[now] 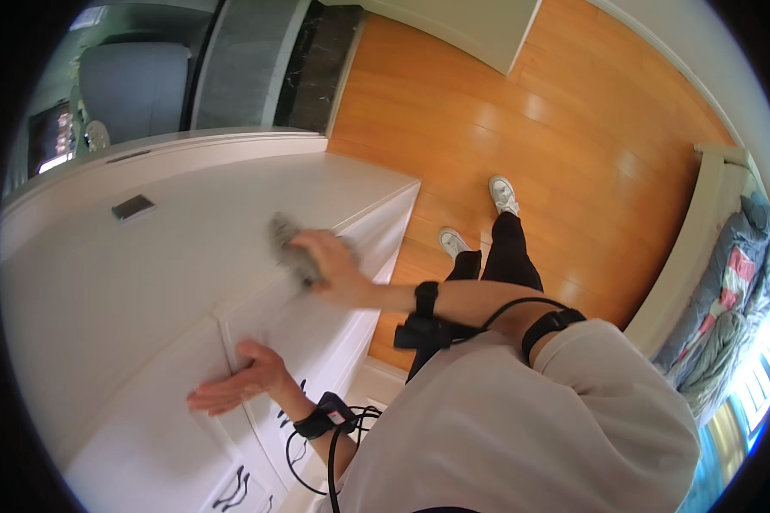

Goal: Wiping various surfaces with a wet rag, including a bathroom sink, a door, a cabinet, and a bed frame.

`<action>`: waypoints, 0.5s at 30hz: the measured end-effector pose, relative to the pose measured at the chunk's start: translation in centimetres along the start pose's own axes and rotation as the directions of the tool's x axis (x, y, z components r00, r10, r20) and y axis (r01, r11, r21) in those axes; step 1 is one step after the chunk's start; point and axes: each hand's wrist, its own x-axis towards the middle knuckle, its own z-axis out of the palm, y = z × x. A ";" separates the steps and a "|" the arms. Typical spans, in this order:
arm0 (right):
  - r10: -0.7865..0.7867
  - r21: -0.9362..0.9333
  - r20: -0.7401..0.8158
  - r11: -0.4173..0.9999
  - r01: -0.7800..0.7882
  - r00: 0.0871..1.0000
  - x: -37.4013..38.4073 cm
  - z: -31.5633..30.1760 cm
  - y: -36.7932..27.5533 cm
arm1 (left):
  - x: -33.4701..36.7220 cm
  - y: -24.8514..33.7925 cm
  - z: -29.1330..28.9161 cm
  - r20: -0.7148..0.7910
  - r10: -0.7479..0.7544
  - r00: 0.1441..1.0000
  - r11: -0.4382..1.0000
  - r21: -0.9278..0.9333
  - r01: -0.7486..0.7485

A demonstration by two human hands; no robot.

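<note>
Right hand [338, 269] with a grey cloth [284, 235] on the white tabletop [188, 256].
Nearest, the left hand [250, 380] has its grip spread, thumb apart and holding nothing, by the drawer fronts [201, 427]; whether it touches them I cannot tell; beyond it, the right grip is bent over the cloth, both blurred, near the tabletop's front edge; farther off lie a small dark object [133, 208] and, across the wooden floor [590, 171], bedding [731, 282].

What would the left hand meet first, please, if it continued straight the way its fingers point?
Most likely the white cabinet, near its front upper edge, since the left hand points that way; depth is unclear, so it might pass above.
</note>
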 end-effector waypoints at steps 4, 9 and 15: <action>-0.111 0.094 0.036 0.990 0.107 0.993 1.0 -2.2 0.3 | 0.2 1.5 1.7 -0.166 0.061 0.984 0.998 0.011 -0.060; 0.018 0.065 -0.028 0.998 -0.016 0.999 -0.1 -3.9 12.7 | 0.2 0.8 2.1 -0.233 0.166 0.958 0.981 0.139 -0.136; 0.254 -0.054 0.016 0.966 -0.253 0.967 -1.3 -7.2 29.8 | -0.9 3.2 2.6 -0.172 0.248 0.953 0.968 0.077 -0.238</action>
